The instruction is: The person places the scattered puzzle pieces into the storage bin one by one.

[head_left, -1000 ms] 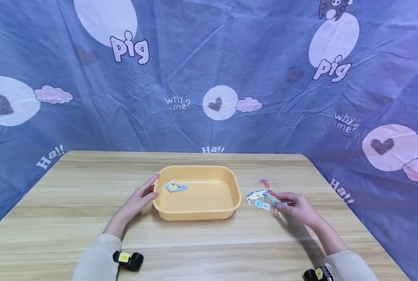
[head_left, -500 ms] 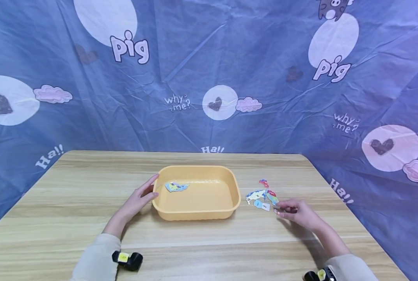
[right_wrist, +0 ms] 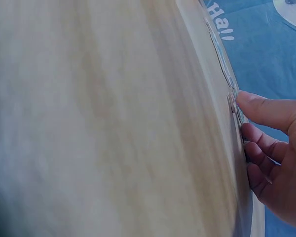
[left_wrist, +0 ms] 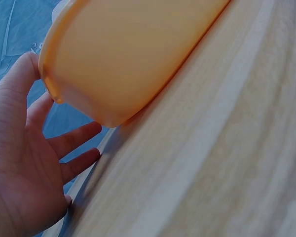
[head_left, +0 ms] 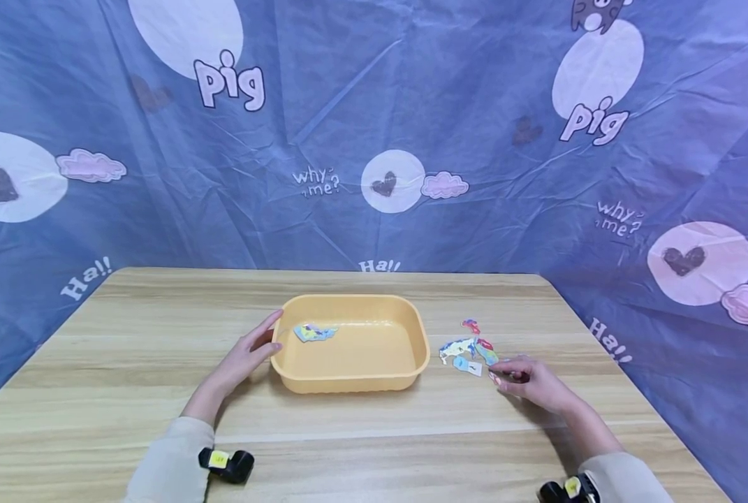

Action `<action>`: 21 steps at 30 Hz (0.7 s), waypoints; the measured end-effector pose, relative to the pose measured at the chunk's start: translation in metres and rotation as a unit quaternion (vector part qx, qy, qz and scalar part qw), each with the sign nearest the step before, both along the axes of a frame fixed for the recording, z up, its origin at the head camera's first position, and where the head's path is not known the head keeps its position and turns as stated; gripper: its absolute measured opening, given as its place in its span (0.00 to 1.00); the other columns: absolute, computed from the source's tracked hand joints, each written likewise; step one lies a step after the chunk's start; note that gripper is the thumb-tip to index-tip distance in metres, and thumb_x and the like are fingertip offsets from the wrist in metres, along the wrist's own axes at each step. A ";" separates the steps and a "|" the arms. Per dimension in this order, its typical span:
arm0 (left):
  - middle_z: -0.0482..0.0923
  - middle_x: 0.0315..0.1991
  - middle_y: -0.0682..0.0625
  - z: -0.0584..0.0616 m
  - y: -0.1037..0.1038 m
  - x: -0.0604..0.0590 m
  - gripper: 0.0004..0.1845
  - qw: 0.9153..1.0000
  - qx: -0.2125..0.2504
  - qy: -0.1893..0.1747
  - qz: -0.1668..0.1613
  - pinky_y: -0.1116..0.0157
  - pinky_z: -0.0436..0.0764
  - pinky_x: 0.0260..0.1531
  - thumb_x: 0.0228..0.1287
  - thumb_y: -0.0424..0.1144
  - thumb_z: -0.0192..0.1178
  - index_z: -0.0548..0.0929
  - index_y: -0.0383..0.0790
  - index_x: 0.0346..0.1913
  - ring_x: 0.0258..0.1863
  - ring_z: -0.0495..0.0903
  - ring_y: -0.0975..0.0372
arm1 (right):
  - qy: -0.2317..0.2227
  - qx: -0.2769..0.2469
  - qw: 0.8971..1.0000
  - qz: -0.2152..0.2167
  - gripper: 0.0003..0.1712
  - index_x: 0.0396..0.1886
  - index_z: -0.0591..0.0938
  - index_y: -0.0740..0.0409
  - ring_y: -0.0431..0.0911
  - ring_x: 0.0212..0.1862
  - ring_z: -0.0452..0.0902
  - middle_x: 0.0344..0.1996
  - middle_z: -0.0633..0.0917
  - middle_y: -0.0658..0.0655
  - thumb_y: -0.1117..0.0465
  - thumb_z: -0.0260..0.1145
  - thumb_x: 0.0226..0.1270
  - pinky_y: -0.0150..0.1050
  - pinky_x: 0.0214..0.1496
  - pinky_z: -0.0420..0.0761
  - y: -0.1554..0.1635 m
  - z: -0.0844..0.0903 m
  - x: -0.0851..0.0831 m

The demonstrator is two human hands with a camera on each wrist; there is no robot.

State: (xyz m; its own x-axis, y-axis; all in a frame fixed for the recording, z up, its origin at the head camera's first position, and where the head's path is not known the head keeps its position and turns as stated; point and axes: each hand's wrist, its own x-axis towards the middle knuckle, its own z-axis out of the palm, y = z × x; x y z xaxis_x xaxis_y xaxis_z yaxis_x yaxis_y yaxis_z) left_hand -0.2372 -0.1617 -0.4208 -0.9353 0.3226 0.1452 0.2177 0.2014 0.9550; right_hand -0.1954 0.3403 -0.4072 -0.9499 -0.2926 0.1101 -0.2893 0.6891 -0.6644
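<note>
From the head view, my left hand (head_left: 243, 356) lies on the wooden worktop (head_left: 128, 335) against the left end of the yellow tray (head_left: 411, 353), fingers straight and spread, the fingertips touching the tray's rim. Inside the tray, near its left wall, lies one colourful paper cutout (head_left: 313, 332). My right hand (head_left: 533, 383) rests on the worktop to the right of the tray, well apart from it, fingers curled down at the near edge of a little heap of paper cutouts (head_left: 468, 353). One small pink scrap (head_left: 494, 378) shows just at my fingertips (too small for me to tell whether I am pinching it or only touching it). A patterned blue cloth (head_left: 374, 126) hangs behind the worktop.

From the left wrist view, my left hand (left_wrist: 24, 168) is open, palm toward the tray (left_wrist: 128, 54), the thumb up by its rim and the other fingers spread beside its rounded corner. The tray sits flat on the worktop (left_wrist: 222, 163).

From the right wrist view, my right hand (right_wrist: 276, 163) lies low on the worktop (right_wrist: 103, 118), the thumb stretched forward and the other fingers bent beneath it. The thumb tip meets a thin pale scrap (right_wrist: 232, 101) that is seen edge on, and I cannot tell whether the fingers have it pinched.
</note>
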 end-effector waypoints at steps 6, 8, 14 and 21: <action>0.60 0.57 0.32 0.000 0.000 0.000 0.32 1.000 0.001 0.002 -0.004 0.54 0.61 0.51 0.60 0.38 0.52 0.53 0.46 0.66 0.56 0.60 0.47 | -0.003 0.014 1.000 -0.003 0.20 0.42 0.79 0.65 0.45 0.30 0.63 0.31 0.73 0.54 0.62 0.67 0.47 0.34 0.29 0.66 0.002 -0.003 -0.001; 0.60 0.56 0.32 0.001 0.000 0.001 0.32 1.000 0.000 0.002 -0.004 0.54 0.61 0.51 0.60 0.38 0.52 0.53 0.46 0.66 0.55 0.61 0.47 | -0.006 0.021 1.000 -0.004 0.20 0.43 0.79 0.65 0.45 0.31 0.62 0.31 0.73 0.54 0.62 0.67 0.47 0.34 0.29 0.65 0.001 -0.002 -0.001; 0.61 0.56 0.32 0.001 -0.001 0.000 0.31 1.000 0.003 0.000 -0.004 0.55 0.61 0.51 0.60 0.38 0.52 0.53 0.46 0.66 0.55 0.61 0.47 | -0.025 0.023 0.999 0.000 0.20 0.44 0.78 0.65 0.45 0.30 0.62 0.35 0.72 0.56 0.63 0.66 0.49 0.34 0.28 0.66 0.000 0.000 -0.002; 0.61 0.56 0.32 0.002 0.000 0.001 0.31 1.000 0.007 -0.002 -0.006 0.55 0.61 0.51 0.60 0.36 0.51 0.53 0.46 0.66 0.55 0.62 0.48 | -0.023 0.030 0.999 0.037 0.22 0.47 0.76 0.65 0.44 0.30 0.60 0.33 0.70 0.55 0.63 0.65 0.50 0.33 0.28 0.65 0.001 0.002 -0.002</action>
State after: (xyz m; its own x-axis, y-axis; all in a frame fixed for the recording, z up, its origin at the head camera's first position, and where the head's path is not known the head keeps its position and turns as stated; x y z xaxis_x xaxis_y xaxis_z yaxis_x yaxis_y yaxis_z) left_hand -0.2362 -0.1617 -0.4186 -0.9323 0.3311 0.1455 0.2156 0.1860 0.9586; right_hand -0.1971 0.3415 -0.4051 -0.9287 -0.3679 0.0463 -0.3113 0.7058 -0.6364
